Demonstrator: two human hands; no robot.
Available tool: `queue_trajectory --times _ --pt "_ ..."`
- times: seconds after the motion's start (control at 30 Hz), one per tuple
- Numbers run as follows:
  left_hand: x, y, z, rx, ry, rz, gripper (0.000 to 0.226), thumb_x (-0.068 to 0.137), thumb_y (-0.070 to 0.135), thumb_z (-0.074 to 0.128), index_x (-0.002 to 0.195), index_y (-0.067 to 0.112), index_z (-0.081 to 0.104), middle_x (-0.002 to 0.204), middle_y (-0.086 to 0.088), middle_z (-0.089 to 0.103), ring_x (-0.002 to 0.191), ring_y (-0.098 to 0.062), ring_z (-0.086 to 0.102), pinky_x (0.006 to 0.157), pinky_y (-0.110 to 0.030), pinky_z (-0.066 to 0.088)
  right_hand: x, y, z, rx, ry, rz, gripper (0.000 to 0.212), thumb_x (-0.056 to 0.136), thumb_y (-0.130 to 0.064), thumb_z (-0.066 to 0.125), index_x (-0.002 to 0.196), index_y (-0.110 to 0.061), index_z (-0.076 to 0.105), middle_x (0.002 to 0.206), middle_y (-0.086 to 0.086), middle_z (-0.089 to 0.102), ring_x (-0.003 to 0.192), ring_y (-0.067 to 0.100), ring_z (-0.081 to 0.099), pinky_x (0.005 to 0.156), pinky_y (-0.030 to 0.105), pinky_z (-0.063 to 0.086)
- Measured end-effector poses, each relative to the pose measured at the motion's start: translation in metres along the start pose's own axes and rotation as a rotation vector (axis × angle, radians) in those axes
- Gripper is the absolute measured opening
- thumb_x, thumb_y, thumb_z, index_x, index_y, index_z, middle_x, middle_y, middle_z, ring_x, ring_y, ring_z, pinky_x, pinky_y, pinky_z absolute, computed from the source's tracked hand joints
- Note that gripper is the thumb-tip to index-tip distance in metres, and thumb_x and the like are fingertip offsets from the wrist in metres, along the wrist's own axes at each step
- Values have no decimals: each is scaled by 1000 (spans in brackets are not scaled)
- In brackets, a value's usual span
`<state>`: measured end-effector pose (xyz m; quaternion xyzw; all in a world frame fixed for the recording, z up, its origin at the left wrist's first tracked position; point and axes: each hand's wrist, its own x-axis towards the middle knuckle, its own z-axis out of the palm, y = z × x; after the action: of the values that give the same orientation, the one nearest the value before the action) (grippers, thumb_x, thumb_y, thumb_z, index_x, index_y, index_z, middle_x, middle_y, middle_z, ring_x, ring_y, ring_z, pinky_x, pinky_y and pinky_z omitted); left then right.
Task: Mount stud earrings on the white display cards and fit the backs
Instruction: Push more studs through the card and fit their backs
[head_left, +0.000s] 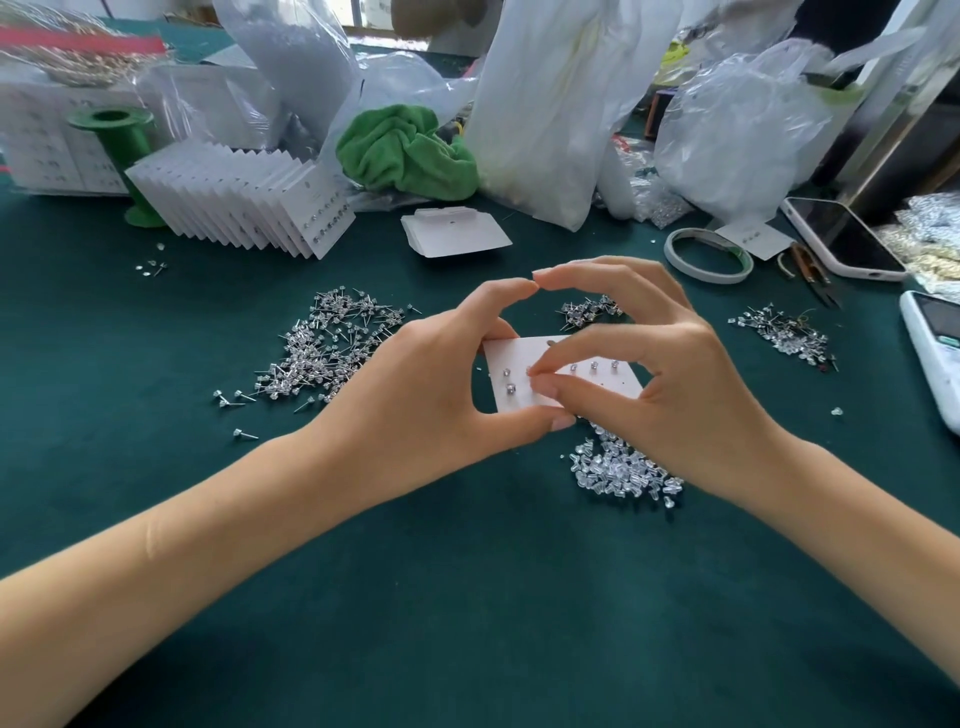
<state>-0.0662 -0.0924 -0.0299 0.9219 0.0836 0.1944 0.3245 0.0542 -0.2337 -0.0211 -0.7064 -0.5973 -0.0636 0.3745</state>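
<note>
Above green felt, left hand (436, 384) grips the card (524, 400); right hand (670, 374) pinches a stud.

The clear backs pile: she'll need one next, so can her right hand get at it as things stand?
Probably yes. The clear backs pile lies uncovered on the cloth just under the right hand, but that hand is pinching at the card now.

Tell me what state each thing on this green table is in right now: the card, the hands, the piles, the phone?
White card: held off the table by both hands, several studs mounted, some holes unfilled.
Left hand: grips the card's left edge.
Right hand: fingers pinch at the card's face.
Loose studs: heaped, unmounted.
Clear backs: piled beneath the card.
Finished cards: fanned in a row.
Phone: screen dark.
</note>
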Motion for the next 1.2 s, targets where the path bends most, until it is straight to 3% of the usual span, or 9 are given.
queue_trajectory --times 0.17,0.3,0.47,0.6,0.67,0.77,0.93,1.07,1.2 --pt "0 -2 0 -1 8 -23 81 63 69 61 134 43 32 104 21 61 94 -1 58 85 -21 43 -2 0 1 37 12 62 13 84 -20 67 82 -13 78 132 1 56 125 22 47 104 45 37" --pt "1 -2 -2 11 17 -15 83 64 69 63 136 40 32 106 20 63 95 -1 58 84 -15 40 -1 -3 -2 121 73 144 12 87 -22 63 91 -19 75 128 -3 58 123 12 49 103 24 37" --pt "1 0 -4 37 65 -27 84 63 66 62 136 37 33 108 17 62 93 -5 58 83 -16 38 -3 -19 -22 302 229 271 17 91 -21 64 75 -20 67 70 -6 65 60 7 57 54 18 43" --pt "1 2 -3 62 106 -40 86 62 64 61 138 34 34 107 13 61 95 -7 56 81 -16 37 -22 -40 -23 846 -59 668 16 81 -28 67 67 -21 63 55 4 63 31 10 44 33 10 27" --pt "0 3 -2 87 121 -55 87 62 64 62 138 34 33 108 12 60 97 -9 56 81 -17 37 -33 -44 -12 979 -166 888 24 74 -25 78 78 -14 57 59 8 64 30 12 46 29 11 26" --pt "-2 8 0 126 154 -77 87 62 66 62 137 34 32 108 11 60 98 -10 55 80 -21 36 -37 -47 2 993 -70 1033 47 62 -34 71 94 -8 47 69 10 70 40 19 57 27 17 28" --pt "-6 18 5 173 234 -49 65 63 65 61 112 25 43 97 12 57 90 -14 54 73 -23 31 -34 -46 6 951 49 1034 35 83 -26 66 107 -9 48 79 13 75 58 21 69 28 18 26" --pt "-9 23 6 202 242 -41 55 65 67 54 97 26 36 88 9 55 82 -16 50 71 -24 30 -30 -52 4 967 85 994 48 65 -37 71 101 -10 52 82 11 75 72 24 74 29 18 30" --pt "-12 30 10 218 234 -21 55 61 68 45 94 24 34 85 7 54 78 -17 47 68 -22 25 -29 -52 4 981 118 965 31 78 -19 72 105 -16 58 87 4 76 75 24 74 31 19 35"
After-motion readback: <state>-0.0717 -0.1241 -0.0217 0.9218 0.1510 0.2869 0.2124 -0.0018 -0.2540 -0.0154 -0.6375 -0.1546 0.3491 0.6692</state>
